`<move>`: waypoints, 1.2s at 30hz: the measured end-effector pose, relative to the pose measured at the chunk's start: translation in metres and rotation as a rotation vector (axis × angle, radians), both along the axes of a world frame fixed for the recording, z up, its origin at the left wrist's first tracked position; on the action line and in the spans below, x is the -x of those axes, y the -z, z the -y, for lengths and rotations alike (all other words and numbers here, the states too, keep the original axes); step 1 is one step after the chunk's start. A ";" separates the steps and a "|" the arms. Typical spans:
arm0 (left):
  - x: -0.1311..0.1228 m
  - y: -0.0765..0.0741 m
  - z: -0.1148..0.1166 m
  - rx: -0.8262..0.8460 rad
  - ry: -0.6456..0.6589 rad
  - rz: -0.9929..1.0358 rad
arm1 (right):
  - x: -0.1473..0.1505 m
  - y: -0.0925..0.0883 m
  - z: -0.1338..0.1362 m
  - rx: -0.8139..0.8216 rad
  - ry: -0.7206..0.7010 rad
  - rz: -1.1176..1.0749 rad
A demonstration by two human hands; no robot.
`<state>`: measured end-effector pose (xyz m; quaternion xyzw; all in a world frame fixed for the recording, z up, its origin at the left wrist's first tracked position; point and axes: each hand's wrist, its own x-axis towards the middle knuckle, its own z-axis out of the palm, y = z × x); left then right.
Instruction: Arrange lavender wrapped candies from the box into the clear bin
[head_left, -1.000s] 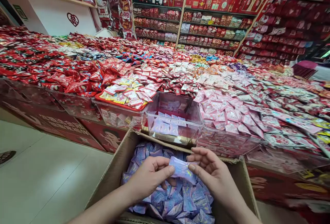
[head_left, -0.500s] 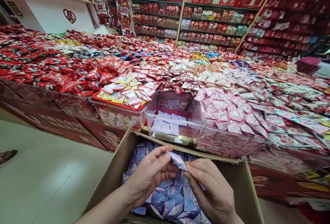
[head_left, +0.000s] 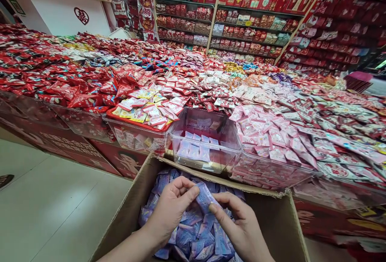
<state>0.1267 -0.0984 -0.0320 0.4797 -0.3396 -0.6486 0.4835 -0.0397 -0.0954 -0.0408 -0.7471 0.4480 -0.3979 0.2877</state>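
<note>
Between my two hands I hold a small purple candy packet [head_left: 205,197] above an open cardboard box [head_left: 280,213]. My left hand [head_left: 173,205] pinches the packet's upper left end between thumb and finger. At its right side, the thumb and fingers of my right hand [head_left: 241,222] grip the other end. Below, the box is filled with many like purple packets [head_left: 185,234], partly hidden by my hands. Just beyond the box's far edge stands a clear plastic bin [head_left: 223,153], where several purple packets [head_left: 197,149] lie in rows at the bottom.
Left of the clear bin is a bin of yellow and pink packets [head_left: 150,111]; right of it, a heap of pink packets [head_left: 271,133]. Red packets [head_left: 87,97] cover the far left. Shelves [head_left: 211,25] with bottles and boxes line the back. Tiled floor [head_left: 57,205] shows at left.
My left hand has closed from spread fingers to a pinch on the packet. The packet has turned its flat face toward me, and my right hand has shifted slightly lower.
</note>
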 end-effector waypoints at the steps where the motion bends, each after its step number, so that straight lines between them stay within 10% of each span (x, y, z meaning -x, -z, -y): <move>1: -0.001 0.001 0.000 -0.014 -0.004 0.016 | 0.000 0.001 0.001 0.111 -0.008 -0.065; 7: -0.005 0.001 0.000 -0.120 0.030 -0.012 | 0.001 -0.015 0.002 0.825 -0.233 -0.489; 15: -0.034 -0.013 -0.004 0.052 0.178 0.149 | 0.019 -0.104 0.052 0.802 0.032 -0.423; 19: -0.043 -0.009 -0.009 0.034 0.217 0.242 | -0.003 -0.122 0.129 0.352 -0.045 -0.859; 23: -0.050 -0.006 -0.017 0.060 0.284 0.312 | -0.032 -0.099 0.177 0.066 -0.309 -1.181; 36: -0.078 0.008 -0.037 0.051 0.310 0.382 | -0.044 -0.061 0.181 -0.453 -0.546 -1.372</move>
